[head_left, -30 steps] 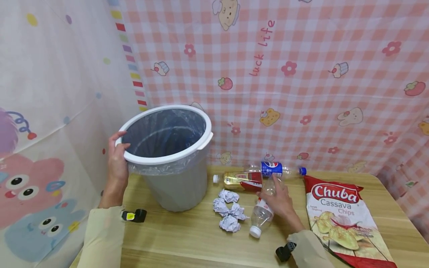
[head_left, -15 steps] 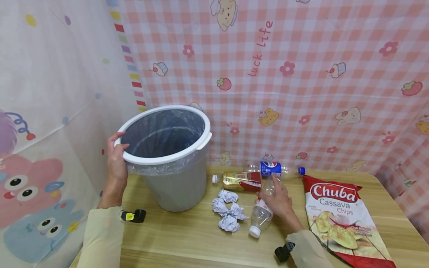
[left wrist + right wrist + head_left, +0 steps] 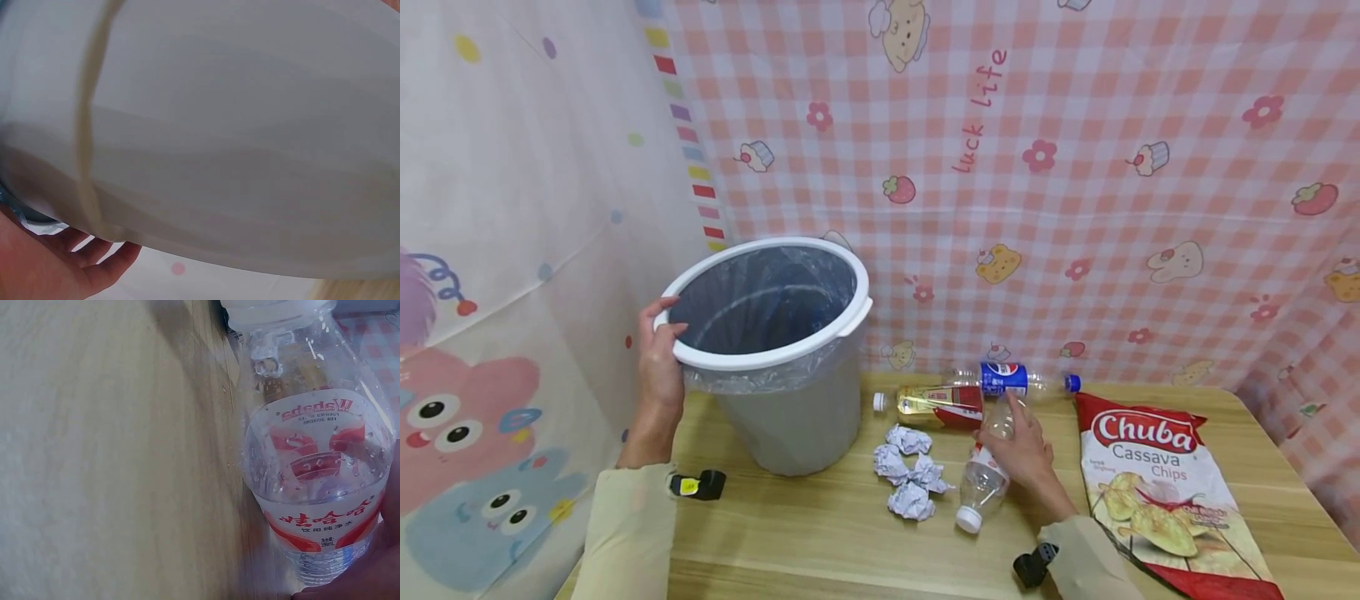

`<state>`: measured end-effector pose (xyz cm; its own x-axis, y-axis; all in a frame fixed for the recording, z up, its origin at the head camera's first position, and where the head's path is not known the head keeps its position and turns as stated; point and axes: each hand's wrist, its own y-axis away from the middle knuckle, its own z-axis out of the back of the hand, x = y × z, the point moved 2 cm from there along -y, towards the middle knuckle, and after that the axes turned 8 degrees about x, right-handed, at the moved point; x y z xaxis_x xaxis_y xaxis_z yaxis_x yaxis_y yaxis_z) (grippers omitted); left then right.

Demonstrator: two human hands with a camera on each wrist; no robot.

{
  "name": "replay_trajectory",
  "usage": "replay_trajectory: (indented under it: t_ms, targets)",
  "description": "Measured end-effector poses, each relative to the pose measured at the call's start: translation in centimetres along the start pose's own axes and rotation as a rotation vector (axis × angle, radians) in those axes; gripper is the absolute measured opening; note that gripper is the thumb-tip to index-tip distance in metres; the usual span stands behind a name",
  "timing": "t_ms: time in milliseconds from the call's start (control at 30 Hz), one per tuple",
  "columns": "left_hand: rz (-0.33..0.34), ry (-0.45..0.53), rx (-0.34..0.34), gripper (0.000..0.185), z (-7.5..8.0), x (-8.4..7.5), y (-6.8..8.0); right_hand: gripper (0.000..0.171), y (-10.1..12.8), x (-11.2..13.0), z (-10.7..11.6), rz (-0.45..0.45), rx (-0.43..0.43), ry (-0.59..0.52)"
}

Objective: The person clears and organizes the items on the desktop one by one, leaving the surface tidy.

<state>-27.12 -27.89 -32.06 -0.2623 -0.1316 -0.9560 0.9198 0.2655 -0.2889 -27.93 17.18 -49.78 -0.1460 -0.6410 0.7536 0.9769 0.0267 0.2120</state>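
Note:
My left hand (image 3: 660, 371) grips the white rim of a grey trash bin (image 3: 805, 421), thumb and fingers curled over its left side. The bin is lined with a clear bag. In the left wrist view the bin's wall (image 3: 237, 156) fills the frame, with curled fingers (image 3: 112, 265) against it. My right hand (image 3: 1024, 450) holds a clear plastic bottle (image 3: 981, 487) around its body; the bottle lies on the table, white cap toward me. A red and white label (image 3: 319, 519) shows on it in the right wrist view, where part of the hand (image 3: 369, 575) is at the lower right.
Several crumpled paper balls (image 3: 912, 500) lie between bin and bottle. Behind them lie a bottle with a gold and red label (image 3: 940, 404) and a blue-labelled bottle (image 3: 1003, 379). A Chuba chips bag (image 3: 1168, 492) lies on the right of the wooden table (image 3: 820, 542).
The head view shifts very slightly. Both hands keep the same holds on the bin rim and the bottle.

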Motion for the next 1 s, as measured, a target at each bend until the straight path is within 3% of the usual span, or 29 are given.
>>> replay_trajectory:
  t_ms: [1000]
  targets:
    - [0.013,0.004,0.022,0.044,-0.06,-0.23,0.20,0.093,0.16,-0.20,-0.27,-0.014,-0.007,-0.033]
